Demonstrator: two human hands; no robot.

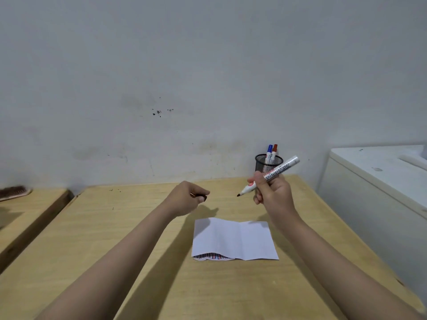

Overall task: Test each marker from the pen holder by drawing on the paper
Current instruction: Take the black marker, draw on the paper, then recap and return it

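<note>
**Uncapped marker held above the folded paper**

The right hand (272, 192) is gripping a white marker (271, 175) in the air above the table (138, 227), its fingers (260, 181) wrapped closed around the middle of the barrel. The marker is lying at a slant, its dark uncapped tip pointing toward 8 o'clock and its rear end rising toward 2 o'clock, in front of the pen holder (268, 166).

The left hand (187, 198) is hovering at 9 o'clock from the marker tip, apart from it, with its fingers curled closed around a small dark object (201, 197), likely the cap, only the end of which is showing.

The paper (234, 239) is lying flat on the table at 6 o'clock from both hands, folded, with a crease running down its middle. Red, blue and black strokes (211, 257) are peeking out along its near left edge. Neither hand is touching the paper.

The black mesh pen holder is standing upright at the far edge of the table, near the wall (208, 77), at 12 o'clock from the right hand. A blue-capped marker (269, 153) and a red-capped marker (274, 152) are standing in it side by side, caps up. A white cabinet (369, 192) is sitting at 3 o'clock from the table.
</note>
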